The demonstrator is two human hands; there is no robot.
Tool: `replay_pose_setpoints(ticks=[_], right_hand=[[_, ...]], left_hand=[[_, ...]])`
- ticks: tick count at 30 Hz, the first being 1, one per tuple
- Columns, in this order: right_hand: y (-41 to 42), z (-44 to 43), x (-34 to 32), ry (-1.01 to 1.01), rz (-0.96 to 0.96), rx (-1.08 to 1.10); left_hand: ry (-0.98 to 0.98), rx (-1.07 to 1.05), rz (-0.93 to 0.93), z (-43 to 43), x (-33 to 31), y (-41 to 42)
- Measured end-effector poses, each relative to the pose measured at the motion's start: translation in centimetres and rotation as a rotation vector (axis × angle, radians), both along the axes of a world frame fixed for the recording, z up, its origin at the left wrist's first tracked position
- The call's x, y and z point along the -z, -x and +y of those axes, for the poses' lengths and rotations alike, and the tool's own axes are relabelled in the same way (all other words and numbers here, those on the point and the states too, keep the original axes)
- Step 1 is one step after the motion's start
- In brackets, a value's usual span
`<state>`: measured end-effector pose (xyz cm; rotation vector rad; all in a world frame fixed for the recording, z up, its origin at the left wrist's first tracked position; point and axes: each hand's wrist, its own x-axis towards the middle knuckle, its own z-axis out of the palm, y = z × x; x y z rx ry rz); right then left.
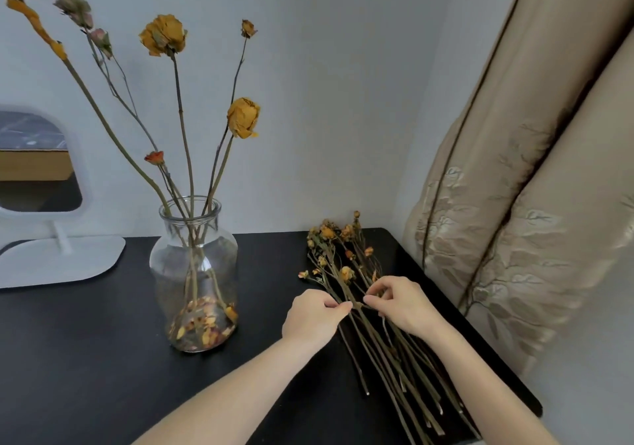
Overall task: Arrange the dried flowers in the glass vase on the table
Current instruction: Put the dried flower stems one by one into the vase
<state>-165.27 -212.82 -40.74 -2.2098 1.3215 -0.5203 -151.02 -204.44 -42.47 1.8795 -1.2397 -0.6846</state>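
**Separating a stem from the bundle.** The dried flowers (377, 348) not yet arranged lay as a loose bundle on the black table (85, 341), to the right of the glass vase (194, 273), with blossoms toward the wall and cut ends toward the viewer. Both hands met over the middle of the bundle. The left hand (314, 314), nearer the vase, pinched a stem between thumb and curled fingers. The right hand (401, 304), farther from the vase, pinched the stems close by with thumb and forefinger, its other fingers loosely curled. The step in hand appeared to be drawing one stem out of the bundle. The next move would likely call for lifting it clear of its brittle neighbours, turning it upright, and lowering the cut end through the vase's narrow neck among the standing flowers (164, 34) already there. Fallen petals (202, 324) lay in the bottom of the vase. A white mirror (41, 170) stood to the left of the vase, and a beige curtain (514, 204) hung well to its right. Which stem each hand held, and whether both held the same one, could not be made out, because the stems crossed beneath the fingers. The frame edges cut off the topmost bloom left of the vase, the bundle's nearest cut ends and part of the mirror.
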Motion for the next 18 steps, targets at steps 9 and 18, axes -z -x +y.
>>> replay_pose_setpoints(ticks=[9, 18], right_hand=[[-0.5, -0.4, 0.9, -0.037, 0.025, -0.045], [-2.3, -0.7, 1.1, -0.011, 0.191, 0.010]], left_hand=[[-0.148, -0.044, 0.095, -2.3, 0.9, 1.6], [-0.094, -0.159, 0.410, -1.3, 0.6, 0.6]])
